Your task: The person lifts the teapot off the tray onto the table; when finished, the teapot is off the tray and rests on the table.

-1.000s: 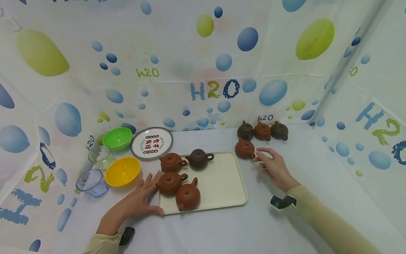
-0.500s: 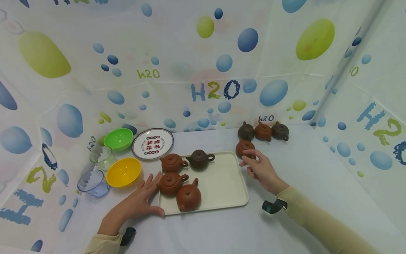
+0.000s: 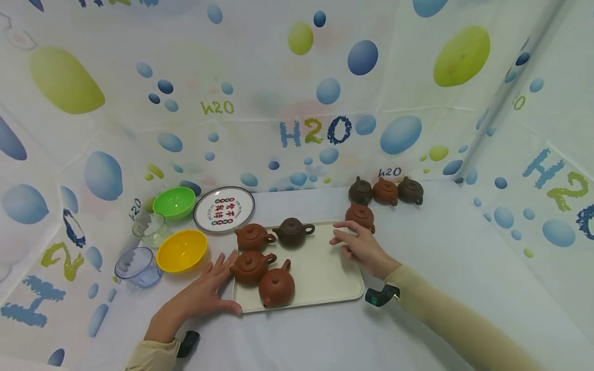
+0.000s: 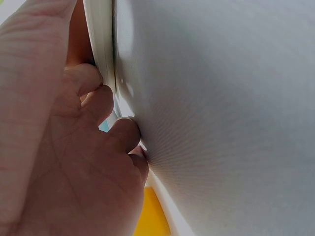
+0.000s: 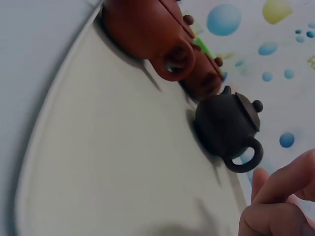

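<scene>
My left hand (image 3: 206, 288) lies with fingers spread along the left end of a cream tray (image 3: 315, 288), its thumb near the front left corner. In the left wrist view its fingertips (image 4: 125, 130) are right at the tray's rim. On the tray stand a dark brown teapot (image 3: 291, 232) and three reddish-brown ones: a back teapot (image 3: 250, 237), a middle teapot (image 3: 248, 266) and a front teapot (image 3: 276, 286). Over the tray's right side hovers my right hand (image 3: 364, 250), fingers loosely bent and holding nothing. The right wrist view shows its fingers (image 5: 275, 216) near the dark teapot's handle.
Behind my right hand sits a reddish teapot (image 3: 359, 215), with a row of three small teapots (image 3: 385, 191) farther back. At left are a yellow bowl (image 3: 182, 251), a green bowl (image 3: 174, 202), a printed plate (image 3: 204, 208), a clear glass cup (image 3: 150, 230) and a bluish one (image 3: 139, 270).
My right hand has moved left from beside the reddish teapot to over the tray's right side, holding nothing. My left hand and the teapots stay in place.
</scene>
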Available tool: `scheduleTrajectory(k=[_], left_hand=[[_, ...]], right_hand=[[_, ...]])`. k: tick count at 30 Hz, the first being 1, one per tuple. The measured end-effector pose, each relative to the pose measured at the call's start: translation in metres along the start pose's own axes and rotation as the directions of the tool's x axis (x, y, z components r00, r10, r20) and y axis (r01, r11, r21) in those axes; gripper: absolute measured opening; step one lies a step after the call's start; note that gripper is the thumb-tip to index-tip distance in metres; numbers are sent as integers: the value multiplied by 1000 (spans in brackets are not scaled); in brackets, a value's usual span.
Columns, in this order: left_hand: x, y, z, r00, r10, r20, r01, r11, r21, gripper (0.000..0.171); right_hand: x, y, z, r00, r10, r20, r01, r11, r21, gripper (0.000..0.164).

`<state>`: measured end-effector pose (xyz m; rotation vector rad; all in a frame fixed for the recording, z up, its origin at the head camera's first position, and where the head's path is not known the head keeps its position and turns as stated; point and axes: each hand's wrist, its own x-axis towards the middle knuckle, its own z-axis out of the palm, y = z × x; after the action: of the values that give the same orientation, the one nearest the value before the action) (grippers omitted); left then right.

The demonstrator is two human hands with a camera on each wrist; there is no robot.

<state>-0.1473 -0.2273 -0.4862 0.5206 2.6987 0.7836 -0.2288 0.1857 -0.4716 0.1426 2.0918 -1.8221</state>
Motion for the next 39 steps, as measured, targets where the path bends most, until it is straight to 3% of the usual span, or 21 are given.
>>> scheduleTrajectory(k=[7, 14, 21, 28, 39], left_hand=[[0, 0, 0, 1000, -8, -2, 8, 1000, 16, 134], [0, -1, 1, 1000, -12, 0, 12, 999, 36, 133], [1, -1, 1, 1000, -22, 10, 21, 999, 36, 134], [0, -1, 1, 1000, -30, 7, 30, 999, 32, 134], [-1, 2, -1, 1000, -18, 8, 18, 1000, 26, 133]], right_hand=[[15, 4, 24, 998, 13, 67, -16, 999, 41, 39], [23, 5, 42, 995, 1, 103, -8, 997, 71, 47], [24, 10, 50, 996, 35, 88, -44, 994, 96, 36], [18, 9, 54, 985, 44, 169, -49, 999, 22, 40], [12, 15, 61, 985, -29, 173, 20, 998, 52, 33]])
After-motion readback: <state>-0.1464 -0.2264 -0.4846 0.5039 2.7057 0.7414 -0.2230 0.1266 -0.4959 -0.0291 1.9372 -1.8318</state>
